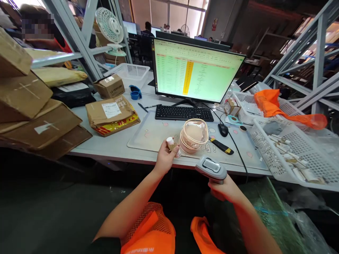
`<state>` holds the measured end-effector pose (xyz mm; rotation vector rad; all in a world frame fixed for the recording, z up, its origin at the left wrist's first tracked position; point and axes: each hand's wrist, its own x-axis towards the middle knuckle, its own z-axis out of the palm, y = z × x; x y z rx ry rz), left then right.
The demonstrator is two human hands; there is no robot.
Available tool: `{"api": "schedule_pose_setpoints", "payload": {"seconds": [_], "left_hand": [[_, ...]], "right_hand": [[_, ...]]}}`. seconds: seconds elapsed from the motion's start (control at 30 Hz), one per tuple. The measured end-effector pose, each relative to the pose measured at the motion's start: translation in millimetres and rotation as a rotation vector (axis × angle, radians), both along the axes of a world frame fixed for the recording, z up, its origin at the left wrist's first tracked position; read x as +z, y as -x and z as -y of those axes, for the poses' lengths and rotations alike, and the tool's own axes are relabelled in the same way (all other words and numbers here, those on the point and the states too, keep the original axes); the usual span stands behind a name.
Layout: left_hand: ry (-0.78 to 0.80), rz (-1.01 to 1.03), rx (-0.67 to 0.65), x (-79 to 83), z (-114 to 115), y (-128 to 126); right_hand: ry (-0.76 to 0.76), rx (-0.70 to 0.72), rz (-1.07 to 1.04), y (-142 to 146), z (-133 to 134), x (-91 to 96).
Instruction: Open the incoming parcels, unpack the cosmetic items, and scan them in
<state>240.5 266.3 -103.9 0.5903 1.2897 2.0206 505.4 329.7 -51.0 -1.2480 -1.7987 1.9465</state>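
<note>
In the left hand (164, 157), a tiny see-through yellowish bottle with a white cap (172, 144), pinched between thumb and fingers near the front edge of the long white desk (79, 145). In the right hand (225, 188), a chunky grey plastic scanner (212, 167), gripped by its handle near the same edge. Hard to tell the tightness of either grip.

With a slack pinch or a slippery side, maybe a dropped bottle, down to the dark floor, with a crack or a spill. Just beside the bottle, a pile of round pale pink cases with a clear top (194, 135); touching or not, cannot tell. With a careless nudge, maybe a toppled pile.

From a wide swing of the scanner, maybe a knock against the flat black-and-yellow cutter (221, 146) on the pale mat (148, 141); blade in or out, too small to tell. Close to the right hand, a thin black cord (237, 146) over the desk edge, passing near the small black mouse (222, 129). From a caught wrist, maybe a tug and a shoved mouse.
</note>
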Motion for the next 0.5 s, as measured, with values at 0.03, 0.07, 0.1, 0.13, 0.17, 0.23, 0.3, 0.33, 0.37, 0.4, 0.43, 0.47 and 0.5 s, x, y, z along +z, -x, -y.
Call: {"api": "schedule_pose_setpoints", "payload": {"seconds": [0.03,0.07,0.1,0.13,0.17,0.23,0.3,0.33,0.37,0.4,0.43,0.47,0.5], "left_hand": [[0.014,-0.014,0.015,-6.0,2.0,7.0],[0.035,-0.037,0.039,-13.0,4.8,16.2],[0.065,-0.076,0.073,-20.6,8.0,27.3],[0.104,-0.138,0.118,-28.5,11.7,39.8],[0.153,-0.224,0.172,-36.3,15.3,52.9],[0.261,-0.44,0.283,-50.1,21.7,77.6],[0.345,-0.627,0.347,-60.6,25.7,95.4],[0.372,-0.684,0.357,-64.6,26.7,100.8],[0.392,-0.719,0.362,-67.9,27.2,103.9],[0.41,-0.736,0.368,-70.7,27.4,105.1],[0.43,-0.741,0.381,-73.0,27.3,105.0],[0.453,-0.738,0.4,-75.1,27.0,104.1],[0.477,-0.729,0.417,-76.9,26.7,103.0]], "right_hand": [[-0.027,-0.053,0.01,-7.6,-5.4,-0.8],[-0.072,-0.118,0.028,-16.8,-14.2,-1.0],[-0.133,-0.186,0.066,-27.0,-26.7,-0.5],[-0.206,-0.251,0.121,-37.8,-42.8,0.6],[-0.277,-0.308,0.196,-48.5,-62.3,1.9],[-0.403,-0.385,0.339,-68.3,-107.7,4.0],[-0.514,-0.436,0.441,-83.8,-154.5,3.4],[-0.569,-0.458,0.496,-89.6,-175.4,2.0],[-0.617,-0.469,0.558,-94.0,-193.2,0.0],[-0.656,-0.472,0.632,-96.6,-207.0,-2.3],[-0.689,-0.466,0.718,-97.1,-216.6,-4.5],[-0.734,-0.461,0.804,-94.8,-222.0,-6.4],[-0.801,-0.462,0.876,-88.9,-223.5,-7.9]]}}
